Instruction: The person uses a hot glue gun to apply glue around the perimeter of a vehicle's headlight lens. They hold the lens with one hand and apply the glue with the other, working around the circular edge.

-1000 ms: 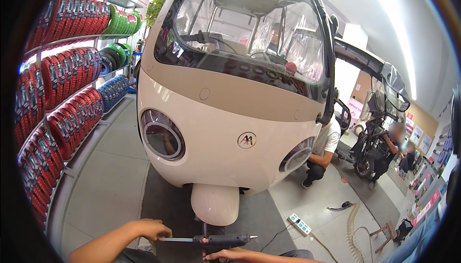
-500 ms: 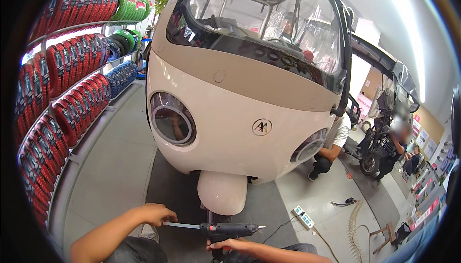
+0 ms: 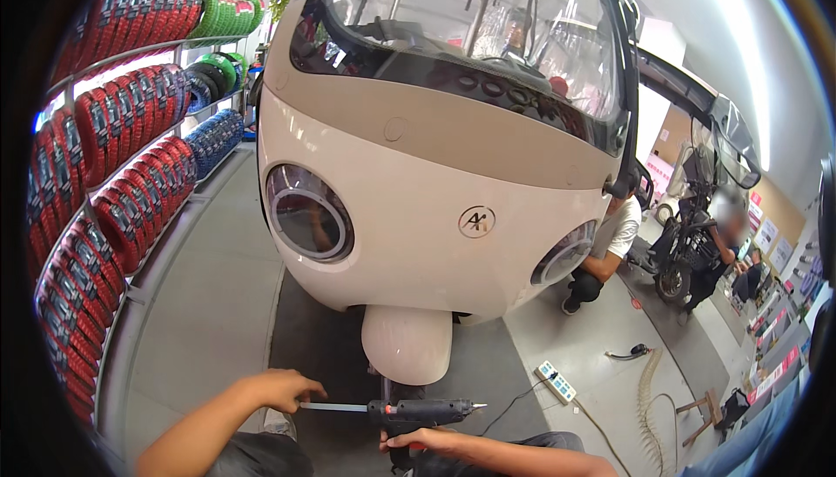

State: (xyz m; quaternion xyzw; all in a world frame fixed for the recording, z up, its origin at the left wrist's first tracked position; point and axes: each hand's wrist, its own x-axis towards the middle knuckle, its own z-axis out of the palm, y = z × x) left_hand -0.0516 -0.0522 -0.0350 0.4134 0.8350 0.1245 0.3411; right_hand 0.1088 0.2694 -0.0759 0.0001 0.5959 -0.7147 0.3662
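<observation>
Right hand (image 3: 416, 440) gripping a black glue gun (image 3: 427, 411), nozzle (image 3: 478, 406) toward three o'clock, left hand (image 3: 287, 389) holding the pale stick (image 3: 335, 406) at nine, cream vehicle (image 3: 409, 233) looming before us at twelve

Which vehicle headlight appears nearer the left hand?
The headlight at picture left, above the left hand in view; the other headlight is at picture right, appearing beside the crouching person.

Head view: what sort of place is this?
Probably a small-vehicle repair shop: racks of red, green and blue tyres at left, a cream cabin vehicle ahead, and a black glue gun in the right hand.
</observation>
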